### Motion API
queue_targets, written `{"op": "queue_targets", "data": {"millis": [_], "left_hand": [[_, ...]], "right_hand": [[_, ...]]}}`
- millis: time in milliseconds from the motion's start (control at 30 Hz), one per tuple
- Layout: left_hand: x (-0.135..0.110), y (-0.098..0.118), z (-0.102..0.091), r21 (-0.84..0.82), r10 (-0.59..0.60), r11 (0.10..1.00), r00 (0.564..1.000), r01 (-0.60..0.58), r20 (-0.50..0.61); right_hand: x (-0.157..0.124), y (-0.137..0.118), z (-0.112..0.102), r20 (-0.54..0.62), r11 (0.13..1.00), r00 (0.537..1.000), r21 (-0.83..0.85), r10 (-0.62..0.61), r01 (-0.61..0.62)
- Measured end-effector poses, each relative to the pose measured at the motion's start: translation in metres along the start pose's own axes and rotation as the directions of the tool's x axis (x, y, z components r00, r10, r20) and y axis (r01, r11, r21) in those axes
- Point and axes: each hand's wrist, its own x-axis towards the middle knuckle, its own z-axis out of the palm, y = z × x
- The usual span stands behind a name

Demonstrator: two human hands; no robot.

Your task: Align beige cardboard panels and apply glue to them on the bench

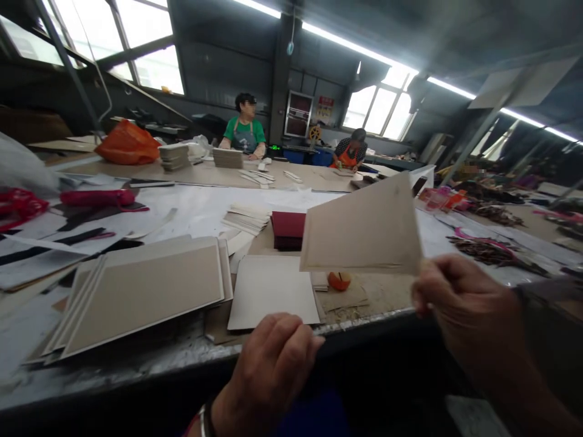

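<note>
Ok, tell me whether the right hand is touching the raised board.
Touching. The head view shows the right hand gripping the raised board at its near right corner, fingers closed on the edge.

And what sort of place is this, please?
Probably a factory workshop: there are overlapping rectangular beige boards, a person in a green top and grey apron at a long beige table, and long white tube lights overhead.

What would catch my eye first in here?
Probably the beige board, held up near one corner by the fingers of the right hand. Then the bright orange bag toward the left, on the far table, and the dark red stack in the middle, behind the pale board near the left hand.
</note>
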Motion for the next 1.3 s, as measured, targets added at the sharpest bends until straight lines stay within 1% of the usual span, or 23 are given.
{"op": "queue_targets", "data": {"millis": [67, 133, 233, 333, 433, 567, 633, 700, 733, 767, 800, 833, 867, 900, 967, 1000, 1033, 1100, 1167, 1233, 1300], "left_hand": [[0.005, 0.001, -0.007, 0.040, -0.008, 0.999, 0.999, 0.007, 0.044], [0.005, 0.000, -0.017, 0.121, -0.018, 0.993, 0.996, 0.007, 0.092], [0.001, -0.003, -0.034, 0.261, -0.030, 0.965, 0.987, -0.012, 0.158], [-0.004, -0.006, -0.048, 0.347, -0.026, 0.937, 0.977, -0.050, 0.211], [-0.004, -0.008, -0.057, 0.404, 0.011, 0.908, 0.969, -0.113, 0.245], [0.008, -0.013, -0.064, 0.483, 0.055, 0.853, 0.954, -0.198, 0.295], [0.018, -0.016, -0.069, 0.506, 0.082, 0.829, 0.947, -0.238, 0.311], [0.027, -0.018, -0.075, 0.512, 0.103, 0.824, 0.953, -0.243, 0.285], [0.031, -0.019, -0.077, 0.507, 0.098, 0.835, 0.964, -0.214, 0.245], [0.035, -0.020, -0.079, 0.493, 0.081, 0.855, 0.980, -0.163, 0.184], [0.036, -0.020, -0.080, 0.468, 0.050, 0.879, 0.993, -0.093, 0.105], [0.037, -0.020, -0.080, 0.436, 0.007, 0.900, 1.000, -0.015, 0.020], [0.036, -0.019, -0.079, 0.399, -0.040, 0.915, 0.997, 0.061, -0.062], [0.034, -0.017, -0.076, 0.364, -0.090, 0.922, 0.987, 0.134, -0.134], [0.027, -0.011, -0.067, 0.279, -0.217, 0.919, 0.949, 0.278, -0.230], [0.021, -0.008, -0.062, 0.222, -0.299, 0.907, 0.919, 0.358, -0.258], [0.016, -0.004, -0.056, 0.152, -0.394, 0.883, 0.876, 0.445, -0.277], [0.004, 0.003, -0.044, -0.005, -0.582, 0.797, 0.766, 0.604, -0.274], [-0.008, 0.006, -0.032, -0.137, -0.714, 0.695, 0.655, 0.705, -0.248], [-0.020, 0.006, -0.021, -0.233, -0.799, 0.600, 0.562, 0.765, -0.212], [-0.034, 0.003, -0.010, -0.298, -0.866, 0.499, 0.472, 0.813, -0.164]], "right_hand": [[-0.016, -0.025, 0.032, 0.138, 0.994, 0.990, 0.106, -0.020, 0.005], [-0.033, -0.039, 0.058, 0.244, 0.984, 0.969, 0.175, -0.045, 0.001], [-0.054, -0.047, 0.081, 0.326, 0.980, 0.940, 0.196, -0.100, 0.036], [-0.068, -0.051, 0.090, 0.352, 0.975, 0.925, 0.213, -0.144, 0.071], [-0.073, -0.057, 0.095, 0.362, 0.969, 0.916, 0.228, -0.173, 0.093], [-0.068, -0.070, 0.095, 0.329, 0.953, 0.911, 0.254, -0.247, 0.167], [-0.064, -0.074, 0.091, 0.318, 0.931, 0.897, 0.296, -0.306, 0.213], [-0.059, -0.070, 0.087, 0.303, 0.903, 0.881, 0.348, -0.364, 0.253], [-0.058, -0.063, 0.086, 0.295, 0.897, 0.881, 0.360, -0.370, 0.256], [-0.057, -0.054, 0.087, 0.296, 0.904, 0.889, 0.358, -0.349, 0.235], [-0.058, -0.041, 0.090, 0.312, 0.920, 0.902, 0.347, -0.298, 0.184], [-0.059, -0.027, 0.094, 0.347, 0.938, 0.911, 0.330, -0.224, 0.105], [-0.062, -0.013, 0.100, 0.405, 0.948, 0.904, 0.319, -0.138, 0.002], [-0.066, 0.002, 0.106, 0.478, 0.941, 0.876, 0.319, -0.061, -0.109], [-0.075, 0.027, 0.118, 0.614, 0.889, 0.788, 0.337, 0.041, -0.309], [-0.081, 0.036, 0.123, 0.665, 0.851, 0.744, 0.350, 0.068, -0.391], [-0.086, 0.042, 0.128, 0.704, 0.809, 0.705, 0.362, 0.088, -0.463], [-0.097, 0.051, 0.133, 0.762, 0.733, 0.639, 0.375, 0.104, -0.567], [-0.106, 0.058, 0.135, 0.796, 0.683, 0.593, 0.367, 0.120, -0.632], [-0.113, 0.068, 0.134, 0.808, 0.639, 0.563, 0.342, 0.174, -0.689], [-0.118, 0.083, 0.129, 0.786, 0.617, 0.563, 0.317, 0.253, -0.720]]}}
